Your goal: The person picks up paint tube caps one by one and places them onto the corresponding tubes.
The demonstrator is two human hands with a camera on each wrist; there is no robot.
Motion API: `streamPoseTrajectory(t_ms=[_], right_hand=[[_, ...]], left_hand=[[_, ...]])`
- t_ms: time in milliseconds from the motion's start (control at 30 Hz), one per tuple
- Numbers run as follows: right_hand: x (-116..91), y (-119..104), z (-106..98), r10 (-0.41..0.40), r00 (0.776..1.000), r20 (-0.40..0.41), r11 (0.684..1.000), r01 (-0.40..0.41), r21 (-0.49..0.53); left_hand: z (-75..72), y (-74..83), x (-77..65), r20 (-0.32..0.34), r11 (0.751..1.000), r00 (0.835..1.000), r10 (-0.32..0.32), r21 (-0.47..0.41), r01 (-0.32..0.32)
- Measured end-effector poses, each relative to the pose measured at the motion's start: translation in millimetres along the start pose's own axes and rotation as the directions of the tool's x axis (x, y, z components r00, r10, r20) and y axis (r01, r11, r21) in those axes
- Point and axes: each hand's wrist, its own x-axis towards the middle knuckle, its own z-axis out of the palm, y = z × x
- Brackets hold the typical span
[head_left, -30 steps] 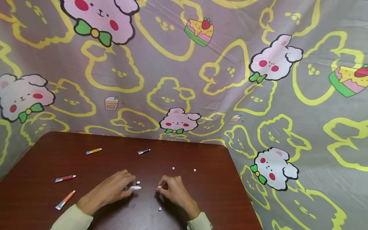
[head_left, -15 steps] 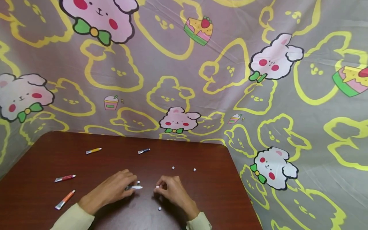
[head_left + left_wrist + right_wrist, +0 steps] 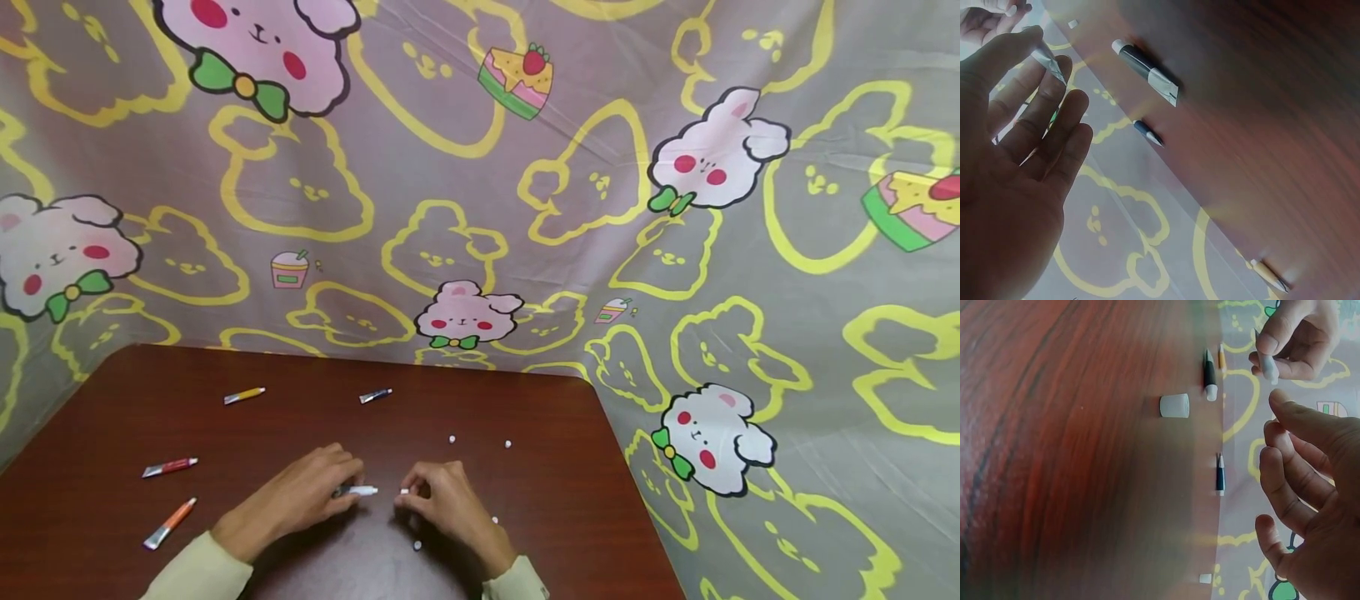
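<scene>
My left hand (image 3: 311,485) pinches a small white paint tube (image 3: 364,491) between thumb and index finger, its bare nozzle pointing right. Facing it, my right hand (image 3: 450,500) holds a tiny white cap (image 3: 404,491) at its fingertips, a short gap from the nozzle. In the left wrist view the crimped silver end (image 3: 1050,61) of the tube shows, with the other fingers loosely extended. A black paint tube (image 3: 1141,65) lies on the table beyond the left hand, which hides it in the head view.
On the brown table (image 3: 315,575) lie a yellow tube (image 3: 244,396), a dark blue tube (image 3: 376,396), a red tube (image 3: 170,467) and an orange tube (image 3: 170,523). Several loose white caps, one nearest the front (image 3: 417,545), lie around my right hand. A patterned cloth (image 3: 465,167) hangs behind.
My left hand has shifted slightly right with the white tube, and my right hand left with the cap, narrowing the gap. A loose cap now shows beside the right wrist; the black tube's end is covered.
</scene>
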Motion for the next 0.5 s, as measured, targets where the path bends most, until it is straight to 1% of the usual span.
streamPoseTrajectory(t_ms=[100, 167, 300, 367, 500], right_hand=[[0.3, -1.3, 0.2, -0.005, 1.0, -0.008, 1.0, 0.004, -0.022], [0.1, -2.4, 0.4, -0.006, 1.0, -0.01, 0.999, 0.006, -0.041], [-0.3, -4.7, 1.0, -0.01, 1.0, -0.014, 0.997, 0.009, -0.082], [-0.3, -5.6, 1.3, -0.02, 1.0, -0.019, 0.995, 0.018, -0.098], [0.4, -6.8, 1.9, -0.053, 0.998, -0.028, 0.996, 0.05, -0.073]], left_hand=[[-1.0, 1.5, 0.5, 0.021, 1.0, 1.0, -0.018, -0.008, 0.018], [-1.2, 2.4, 0.6, 0.023, 1.0, 0.999, -0.023, -0.013, 0.024], [-1.3, 4.3, 1.0, 0.006, 1.0, 1.0, -0.008, -0.019, 0.009], [-1.3, 5.2, 1.7, 0.008, 1.0, 1.0, -0.001, -0.02, 0.001], [-0.8, 6.5, 3.8, 0.04, 1.0, 0.999, -0.009, -0.028, 0.01]])
